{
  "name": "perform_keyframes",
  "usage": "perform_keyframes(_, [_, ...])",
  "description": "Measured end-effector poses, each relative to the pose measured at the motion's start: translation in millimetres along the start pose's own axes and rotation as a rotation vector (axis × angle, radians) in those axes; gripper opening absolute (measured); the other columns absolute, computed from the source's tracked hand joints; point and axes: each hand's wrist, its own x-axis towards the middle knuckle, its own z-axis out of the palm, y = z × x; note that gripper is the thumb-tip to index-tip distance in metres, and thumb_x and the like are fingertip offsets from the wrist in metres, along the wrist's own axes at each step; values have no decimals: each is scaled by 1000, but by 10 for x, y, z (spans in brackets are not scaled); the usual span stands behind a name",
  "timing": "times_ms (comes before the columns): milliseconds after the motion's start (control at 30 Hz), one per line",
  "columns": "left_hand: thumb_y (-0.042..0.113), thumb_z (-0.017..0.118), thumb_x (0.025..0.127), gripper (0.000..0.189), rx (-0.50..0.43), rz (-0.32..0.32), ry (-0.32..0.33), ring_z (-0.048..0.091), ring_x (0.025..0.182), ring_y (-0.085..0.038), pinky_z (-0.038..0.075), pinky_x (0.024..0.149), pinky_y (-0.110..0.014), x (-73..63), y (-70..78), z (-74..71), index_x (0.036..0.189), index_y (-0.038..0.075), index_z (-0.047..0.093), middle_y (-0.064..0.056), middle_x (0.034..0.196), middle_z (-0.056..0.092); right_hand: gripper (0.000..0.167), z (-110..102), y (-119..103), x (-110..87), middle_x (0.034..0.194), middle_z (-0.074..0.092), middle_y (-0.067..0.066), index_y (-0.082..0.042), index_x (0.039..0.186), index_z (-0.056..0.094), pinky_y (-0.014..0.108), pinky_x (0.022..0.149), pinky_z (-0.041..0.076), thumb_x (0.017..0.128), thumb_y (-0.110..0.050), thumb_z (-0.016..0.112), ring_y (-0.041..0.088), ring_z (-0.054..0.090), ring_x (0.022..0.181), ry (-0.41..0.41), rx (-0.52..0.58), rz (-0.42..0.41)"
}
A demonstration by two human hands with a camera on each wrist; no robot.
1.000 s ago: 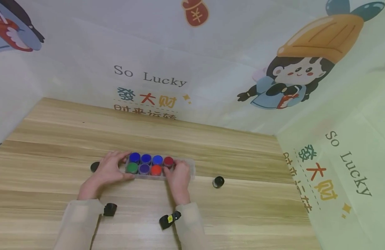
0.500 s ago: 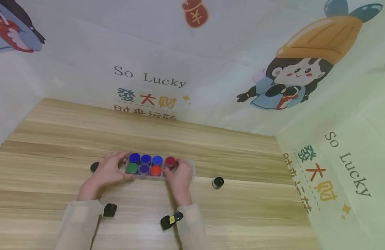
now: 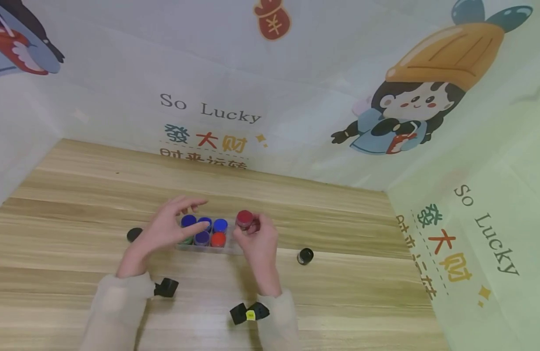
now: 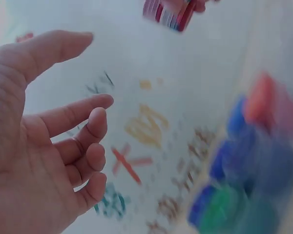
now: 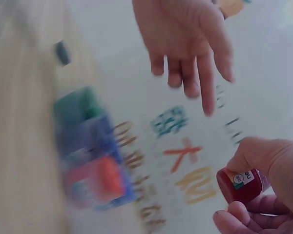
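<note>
Wooden table — right hand [image 3: 258,240] has lifted the red jar [image 3: 244,219] from the tray [image 3: 235,249], pinching it; left hand [image 3: 166,230] now raised, spread.

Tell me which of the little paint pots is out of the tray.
The dark red pot: the right hand pinches it above the clear tray, while the blue, purple, green and orange pots sit inside.

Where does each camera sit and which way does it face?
Head: looks down at the table; both hands, sleeves show.
Left wrist: faces out past the open left hand to the blurred tray.
Right wrist: faces the right hand pinching the red jar.
Shared: red jar, tray, left hand.
</note>
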Motion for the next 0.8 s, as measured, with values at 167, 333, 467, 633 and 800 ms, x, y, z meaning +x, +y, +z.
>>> perform_keyframes(167, [6,71,81,38,-169,166,18,46,84,-12,39,71,-29,124,248,33,117,4,63,1,95,57,24,-194,-233,28,75,60,7,2,91,60,17,51,43,70,-4,72,10,50,58,-31,20,-35])
perform_keyframes(333, [4,69,81,35,-282,274,-16,46,85,-12,38,70,-28,250,460,73,115,3,63,3,95,56,25,-369,-439,40,76,59,5,1,93,61,19,52,44,71,-5,71,9,49,60,-75,26,-48])
perform_keyframes(467, [8,69,82,34,-329,318,-47,46,86,-14,37,72,-30,321,579,82,116,2,62,3,94,55,25,-475,-563,36,74,59,5,1,94,62,20,52,45,72,-7,72,10,49,61,-106,62,-60])
perform_keyframes(633, [7,67,84,32,-414,370,-116,48,88,-16,38,74,-31,357,637,86,114,0,62,-2,97,58,25,-572,-656,27,71,60,5,2,95,63,20,54,48,73,-6,71,12,51,61,-153,93,-94])
perform_keyframes(800, [4,67,83,26,-485,421,-164,48,88,-16,39,75,-31,364,651,97,108,-2,64,-5,97,58,27,-635,-681,30,75,63,7,4,97,64,21,56,50,72,-4,71,13,54,63,-224,92,-97])
